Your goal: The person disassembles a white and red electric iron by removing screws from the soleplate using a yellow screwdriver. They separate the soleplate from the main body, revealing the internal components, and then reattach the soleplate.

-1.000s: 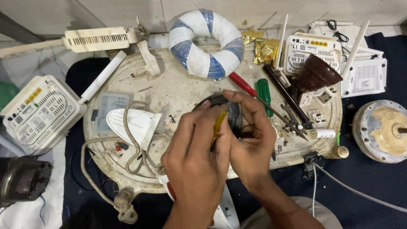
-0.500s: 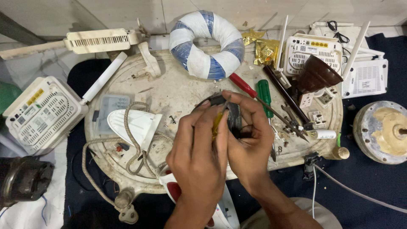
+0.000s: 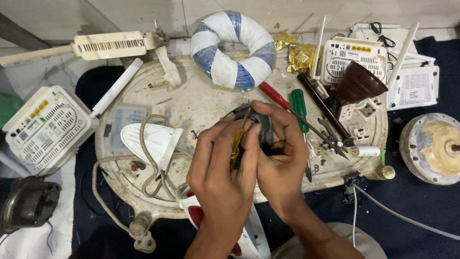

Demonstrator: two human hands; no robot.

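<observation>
Both hands are at work over the centre of a round, dirty white tabletop point(image 3: 206, 103). The left hand point(image 3: 225, 177) is closed round a small screwdriver with a yellow translucent handle point(image 3: 235, 146); thumb and fingers pinch the handle, and the shaft runs up toward a small black part point(image 3: 261, 127). The right hand point(image 3: 282, 153) is curled round that black part, fingers wrapped over its top and right side, holding it just above the tabletop. The screwdriver tip meets the black part at its upper left edge; the exact contact point is hidden by the fingers.

Just beyond the hands lie a red-handled screwdriver point(image 3: 274, 95) and a green-handled screwdriver point(image 3: 299, 108), side by side, both pointing toward the person. A blue-and-white wound ring point(image 3: 233, 48) rests at the far edge of the tabletop. To the left of the hands a white plastic cover point(image 3: 151, 139) lies with a grey-white cable point(image 3: 146, 158) looped over it. A brown cone-shaped piece point(image 3: 359, 85) sits to the right, near a white router with antennas point(image 3: 354, 57). Another white router point(image 3: 45, 127) lies off the tabletop at far left. A round metal motor housing point(image 3: 433, 148) sits on the dark cloth at far right
</observation>
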